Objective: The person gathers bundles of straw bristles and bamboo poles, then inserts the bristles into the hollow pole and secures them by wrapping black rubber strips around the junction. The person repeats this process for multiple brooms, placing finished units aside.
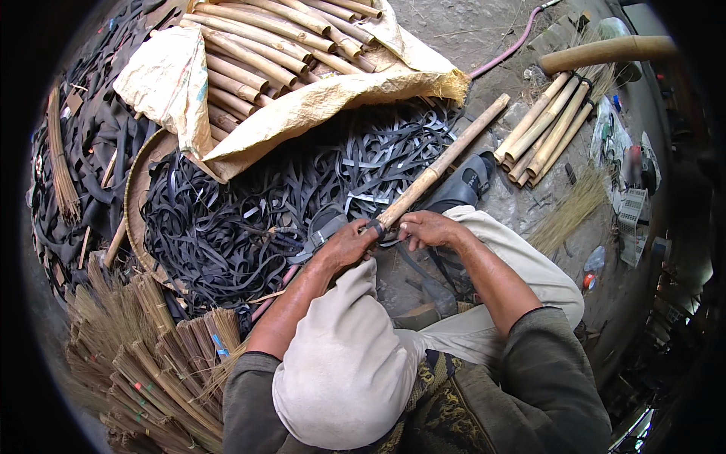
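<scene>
A bamboo pole [446, 160] slants from the upper right down to my hands, in front of my knees. Black rubber strip [373, 226] is wound round its near end. My left hand [352, 244] is closed round that end, its fingers against the winding. Just to the right, my right hand [428, 229] is closed in a pinch on what looks like the strip's loose part, though its fingertips partly hide it. More dark strips [435, 276] hang below, between my legs. My sandalled feet [463, 181] stand on either side of the pole.
A round woven tray [134, 200] holds a heap of black rubber strips [219, 219]. Beyond lies a pale sack [302, 121] with several cut bamboo tubes [261, 49]. Broom-fibre bundles [151, 363] fill the lower left. Bamboo-handled brooms [548, 129] lie at the right.
</scene>
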The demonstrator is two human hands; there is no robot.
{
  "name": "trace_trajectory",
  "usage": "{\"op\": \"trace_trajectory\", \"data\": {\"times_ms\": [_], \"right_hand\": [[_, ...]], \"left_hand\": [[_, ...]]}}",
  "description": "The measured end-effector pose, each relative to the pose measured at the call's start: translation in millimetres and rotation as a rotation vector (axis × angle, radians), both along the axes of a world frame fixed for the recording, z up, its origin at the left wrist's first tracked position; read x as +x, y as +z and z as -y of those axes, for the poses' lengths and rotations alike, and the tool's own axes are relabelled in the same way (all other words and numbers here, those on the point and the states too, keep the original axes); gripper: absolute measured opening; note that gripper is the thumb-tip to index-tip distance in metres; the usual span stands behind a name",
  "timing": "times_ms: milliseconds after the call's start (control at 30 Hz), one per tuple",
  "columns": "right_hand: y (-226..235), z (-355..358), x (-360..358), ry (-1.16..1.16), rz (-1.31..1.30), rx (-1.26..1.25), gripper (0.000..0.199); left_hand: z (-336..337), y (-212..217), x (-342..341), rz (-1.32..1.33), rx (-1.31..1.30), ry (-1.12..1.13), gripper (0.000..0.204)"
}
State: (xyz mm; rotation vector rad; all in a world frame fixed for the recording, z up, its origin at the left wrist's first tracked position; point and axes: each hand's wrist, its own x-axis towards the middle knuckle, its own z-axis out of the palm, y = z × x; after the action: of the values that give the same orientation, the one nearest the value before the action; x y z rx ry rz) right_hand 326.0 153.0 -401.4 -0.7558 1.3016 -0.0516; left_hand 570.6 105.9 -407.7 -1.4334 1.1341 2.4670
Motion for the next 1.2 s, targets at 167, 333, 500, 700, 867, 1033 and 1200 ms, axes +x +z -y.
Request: {"op": "trace_trajectory", "data": {"times_ms": [167, 333, 500, 700, 867, 1033, 1200], "right_hand": [[30, 33, 3, 0.353, -0.407, -0.729, 0.036], [39, 64, 35, 0.541, -0.497, -0.767, 0.031], [35, 80, 42, 0.833, -0.490, -0.750, 0.029], [28, 60, 34, 0.723, -0.282, -0.511, 0.038], [38, -11, 41, 0.067, -0.291, -0.591, 0.025], [24, -64, 89, -0.273, -0.400, -0.559, 0.024], [23, -61, 94, -0.367, -0.583, -0.640, 0.022]], "left_hand": [[0, 3, 0, 0.134, -0.266, -0.190, 0.048], [-3, 6, 1, 0.203, -0.364, -0.237, 0.054], [-6, -4, 2, 0.127, -0.305, -0.138, 0.049], [-5, -1, 1, 0.102, -0.090, 0.082, 0.045], [2, -2, 1, 0.118, 0.014, 0.067, 0.040], [-2, -4, -4, 0.125, -0.023, 0.192, 0.040], [-1, 3, -8, 0.162, -0.139, 0.033, 0.037]]}}
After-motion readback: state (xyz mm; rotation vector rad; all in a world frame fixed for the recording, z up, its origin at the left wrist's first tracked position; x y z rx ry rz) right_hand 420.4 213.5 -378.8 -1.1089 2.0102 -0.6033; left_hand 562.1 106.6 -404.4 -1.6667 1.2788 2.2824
